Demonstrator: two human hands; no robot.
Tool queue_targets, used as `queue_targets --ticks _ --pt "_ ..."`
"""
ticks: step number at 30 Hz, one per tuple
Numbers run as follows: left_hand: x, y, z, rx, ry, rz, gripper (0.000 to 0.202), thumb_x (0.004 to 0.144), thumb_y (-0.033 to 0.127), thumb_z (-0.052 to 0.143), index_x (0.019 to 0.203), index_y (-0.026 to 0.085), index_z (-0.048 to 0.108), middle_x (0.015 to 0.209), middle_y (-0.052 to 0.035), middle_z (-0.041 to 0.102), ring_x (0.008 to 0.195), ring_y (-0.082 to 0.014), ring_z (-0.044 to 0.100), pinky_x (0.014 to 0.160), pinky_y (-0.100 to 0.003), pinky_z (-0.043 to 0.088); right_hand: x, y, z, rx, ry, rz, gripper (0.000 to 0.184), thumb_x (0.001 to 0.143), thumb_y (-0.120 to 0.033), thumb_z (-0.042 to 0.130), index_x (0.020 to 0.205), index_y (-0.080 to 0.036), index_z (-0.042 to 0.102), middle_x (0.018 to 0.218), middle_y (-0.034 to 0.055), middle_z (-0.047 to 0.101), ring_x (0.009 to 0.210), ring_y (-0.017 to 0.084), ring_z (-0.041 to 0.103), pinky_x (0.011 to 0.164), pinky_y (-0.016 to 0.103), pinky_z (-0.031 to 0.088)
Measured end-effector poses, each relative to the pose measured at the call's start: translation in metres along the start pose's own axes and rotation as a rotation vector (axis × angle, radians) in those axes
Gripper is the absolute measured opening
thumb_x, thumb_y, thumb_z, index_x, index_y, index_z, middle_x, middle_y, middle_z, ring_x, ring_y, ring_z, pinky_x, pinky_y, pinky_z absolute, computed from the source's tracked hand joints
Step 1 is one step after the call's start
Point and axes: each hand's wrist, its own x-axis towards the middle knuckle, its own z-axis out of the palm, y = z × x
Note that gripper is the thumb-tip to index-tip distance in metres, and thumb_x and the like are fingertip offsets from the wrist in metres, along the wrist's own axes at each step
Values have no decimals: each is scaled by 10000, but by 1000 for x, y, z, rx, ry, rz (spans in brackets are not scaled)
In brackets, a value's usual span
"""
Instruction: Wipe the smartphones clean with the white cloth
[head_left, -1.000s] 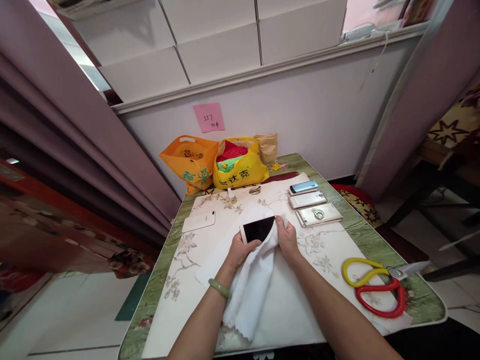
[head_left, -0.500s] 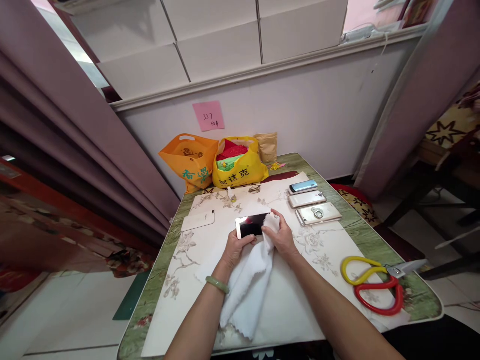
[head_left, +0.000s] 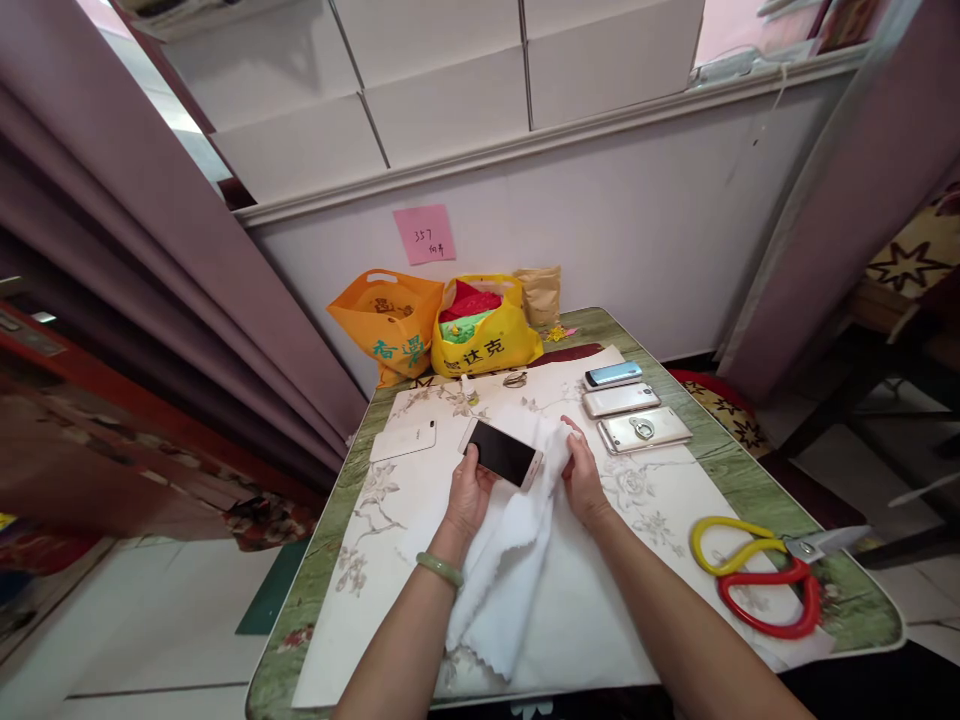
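My left hand [head_left: 473, 490] grips a smartphone [head_left: 504, 455] by its left end, thumb along the edge; its dark screen faces up and the phone tilts down to the right. A white cloth [head_left: 517, 560] with a scalloped edge is held in my right hand [head_left: 583, 475], just right of the phone and apart from it. The cloth hangs down between my forearms onto the table. To the left lies a white phone cover or back panel [head_left: 403, 441]. At the right, several phones lie in a column, among them a blue one [head_left: 613, 375] and one with a ring holder [head_left: 645, 430].
Large scissors [head_left: 772, 575] with one yellow and one red handle lie near the table's right corner. An orange bag [head_left: 386, 320] and a yellow bag [head_left: 487, 340] stand at the back, beside a brown paper pouch [head_left: 540, 295]. A small bottle [head_left: 469, 388] stands before them.
My right hand and the cloth have come off the phone and moved right. The phone has turned from level to sloping down rightward, held by my left hand alone.
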Motion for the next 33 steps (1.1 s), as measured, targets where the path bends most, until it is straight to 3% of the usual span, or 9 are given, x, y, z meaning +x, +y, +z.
queue_targets --ticks 5,9,16,20,23,25,28,31,33 --pt "1 -6 1 18 90 22 488 767 548 705 991 116 689 944 -96 738 820 -178 670 738 -299 518 2 4 -2 122 -10 56 620 801 -458 566 1374 -234 492 1225 40 657 1121 247 604 883 347 505" --pt "-3 -8 2 101 -1 43 435 769 527 707 949 131 690 916 -75 741 818 -172 667 762 -293 502 -2 -1 -1 137 -89 44 582 843 -507 505 1356 -232 501 1246 46 649 1170 260 584 950 387 489" --pt "-13 5 7 187 -283 -38 528 648 247 833 1136 155 654 1097 -106 722 926 -213 674 885 -345 478 -10 -12 2 -174 -486 5 485 910 -498 473 1326 -253 516 1301 54 613 1166 252 586 1014 416 456" --pt "-17 10 10 207 -354 -79 485 731 254 770 1188 159 635 1161 -118 701 990 -226 659 907 -349 466 -9 -11 -1 -438 -427 -111 630 797 -436 670 1369 -251 482 1373 66 554 1230 255 533 1060 413 407" --pt "-17 11 11 222 -355 -81 418 777 275 722 1169 149 652 1145 -110 705 990 -223 651 900 -335 462 -8 -9 0 -594 -388 -149 717 684 -407 771 1332 -244 512 1289 66 610 1139 261 578 991 398 449" --pt "-16 10 10 222 -350 -91 391 788 287 701 1149 143 663 1102 -105 716 952 -219 653 869 -330 469 -9 -9 3 -670 -377 -158 575 675 -419 770 1194 -238 599 1103 38 682 969 241 625 862 355 493" --pt "-14 8 8 207 -343 -100 374 782 297 696 1122 141 676 1073 -103 722 941 -224 652 858 -341 476 -12 -9 7 -696 -321 -150 291 820 -490 608 912 -217 648 783 -2 668 714 189 595 660 285 468" --pt "-13 6 6 218 -337 -91 368 780 310 699 1109 144 682 1078 -101 720 963 -229 650 870 -347 478 -13 -10 10 -684 -276 -151 350 907 -506 456 843 -207 626 719 0 636 664 175 564 622 270 437" --pt "-13 5 6 213 -337 -86 374 797 328 685 1123 146 676 1083 -103 718 969 -231 650 881 -353 479 -14 -11 11 -707 -301 -174 308 819 -511 598 880 -211 629 773 3 652 706 183 572 654 272 440"
